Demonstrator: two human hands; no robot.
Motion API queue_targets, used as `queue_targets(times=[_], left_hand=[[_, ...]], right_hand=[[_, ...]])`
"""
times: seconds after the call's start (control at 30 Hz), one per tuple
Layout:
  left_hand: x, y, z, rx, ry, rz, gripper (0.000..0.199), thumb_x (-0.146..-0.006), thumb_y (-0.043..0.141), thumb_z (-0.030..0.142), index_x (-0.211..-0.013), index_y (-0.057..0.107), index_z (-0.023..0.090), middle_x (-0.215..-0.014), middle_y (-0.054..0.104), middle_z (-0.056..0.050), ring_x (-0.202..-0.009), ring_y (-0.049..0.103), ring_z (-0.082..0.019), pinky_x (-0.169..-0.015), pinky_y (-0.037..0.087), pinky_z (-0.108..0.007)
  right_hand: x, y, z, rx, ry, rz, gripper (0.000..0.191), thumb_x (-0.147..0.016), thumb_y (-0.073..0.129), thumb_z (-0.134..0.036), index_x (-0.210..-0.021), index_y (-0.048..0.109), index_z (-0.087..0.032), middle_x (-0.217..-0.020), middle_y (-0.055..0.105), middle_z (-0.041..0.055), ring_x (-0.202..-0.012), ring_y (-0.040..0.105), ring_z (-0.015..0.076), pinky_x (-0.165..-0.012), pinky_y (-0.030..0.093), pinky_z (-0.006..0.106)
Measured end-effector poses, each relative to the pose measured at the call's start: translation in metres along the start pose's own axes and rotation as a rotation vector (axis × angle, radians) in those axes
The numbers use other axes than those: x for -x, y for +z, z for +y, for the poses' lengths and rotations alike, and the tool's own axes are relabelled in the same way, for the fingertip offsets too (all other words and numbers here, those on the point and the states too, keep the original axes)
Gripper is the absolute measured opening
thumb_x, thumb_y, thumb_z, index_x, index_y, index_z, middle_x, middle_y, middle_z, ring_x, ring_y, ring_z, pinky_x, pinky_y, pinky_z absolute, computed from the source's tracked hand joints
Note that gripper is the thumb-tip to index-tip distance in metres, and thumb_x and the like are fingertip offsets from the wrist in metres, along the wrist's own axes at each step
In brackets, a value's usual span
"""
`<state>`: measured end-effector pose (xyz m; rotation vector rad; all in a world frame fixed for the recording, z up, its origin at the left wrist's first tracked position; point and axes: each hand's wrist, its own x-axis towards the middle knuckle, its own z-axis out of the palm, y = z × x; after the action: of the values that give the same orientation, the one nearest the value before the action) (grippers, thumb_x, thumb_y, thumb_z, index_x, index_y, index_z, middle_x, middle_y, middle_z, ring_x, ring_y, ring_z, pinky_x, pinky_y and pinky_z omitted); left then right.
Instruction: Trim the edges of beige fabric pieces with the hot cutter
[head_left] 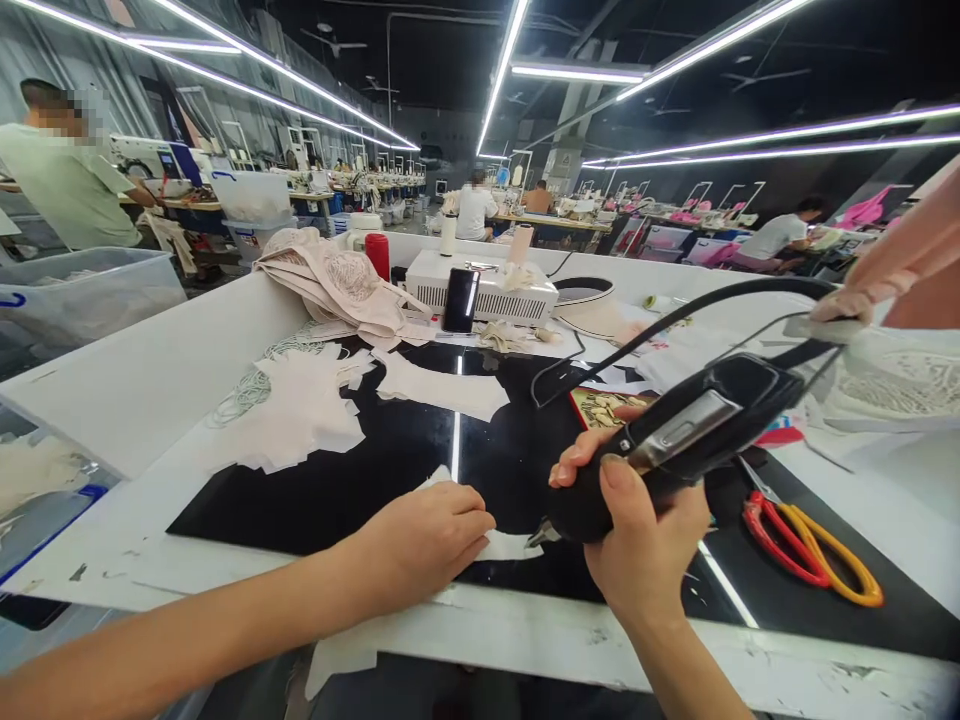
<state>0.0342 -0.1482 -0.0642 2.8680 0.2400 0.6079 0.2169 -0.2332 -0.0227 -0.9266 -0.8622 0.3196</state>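
My right hand (645,530) is wrapped round a black handheld power tool (705,415); its metal tip touches a small white fabric piece (514,546) on the glossy black board (285,510). Left of the tip, my left hand (429,540) is closed with its fingertips together on that piece, whose middle lies hidden under them. A pale fabric piece (442,388) lies flat farther back on the board. At the left is a pile of similar cut pieces (304,410).
Scissors (787,545) with red and yellow handles lie at the right. Behind the board are a phone (460,300), a white vented box (427,280) and stacked lace fabric (337,275). The tool's black cable (675,310) arcs over the right side. Other people sit farther off.
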Motion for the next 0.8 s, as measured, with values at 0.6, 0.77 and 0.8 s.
queue_targets(times=[0.6, 0.77, 0.8], left_hand=[[0.019, 0.008, 0.009, 0.041, -0.058, 0.046, 0.021, -0.109, 0.05, 0.017, -0.114, 0.07, 0.017, -0.107, 0.07, -0.007, -0.095, 0.069, -0.02, -0.083, 0.06, -0.032], [0.02, 0.011, 0.01, -0.012, -0.008, 0.07, 0.02, -0.107, 0.05, 0.011, -0.113, 0.069, 0.016, -0.105, 0.07, -0.008, -0.097, 0.069, -0.02, -0.089, 0.062, -0.032], [0.02, 0.011, 0.01, -0.018, -0.004, 0.074, 0.02, -0.107, 0.05, 0.011, -0.113, 0.069, 0.016, -0.104, 0.07, -0.008, -0.097, 0.069, -0.02, -0.088, 0.062, -0.032]], right_hand=[[0.003, 0.0, -0.003, -0.015, 0.009, 0.008, 0.04, -0.086, 0.085, -0.043, -0.112, 0.062, -0.025, -0.078, 0.07, -0.0044, -0.059, 0.063, 0.0146, -0.059, 0.052, 0.031], [0.0, 0.005, -0.003, -0.046, -0.007, 0.001, 0.038, -0.088, 0.082, -0.044, -0.112, 0.061, -0.025, -0.074, 0.069, -0.005, -0.058, 0.061, 0.015, -0.058, 0.052, 0.032], [0.0, 0.007, -0.003, -0.055, -0.009, 0.002, 0.038, -0.088, 0.082, -0.044, -0.113, 0.06, -0.025, -0.073, 0.068, -0.0052, -0.058, 0.061, 0.0153, -0.058, 0.052, 0.032]])
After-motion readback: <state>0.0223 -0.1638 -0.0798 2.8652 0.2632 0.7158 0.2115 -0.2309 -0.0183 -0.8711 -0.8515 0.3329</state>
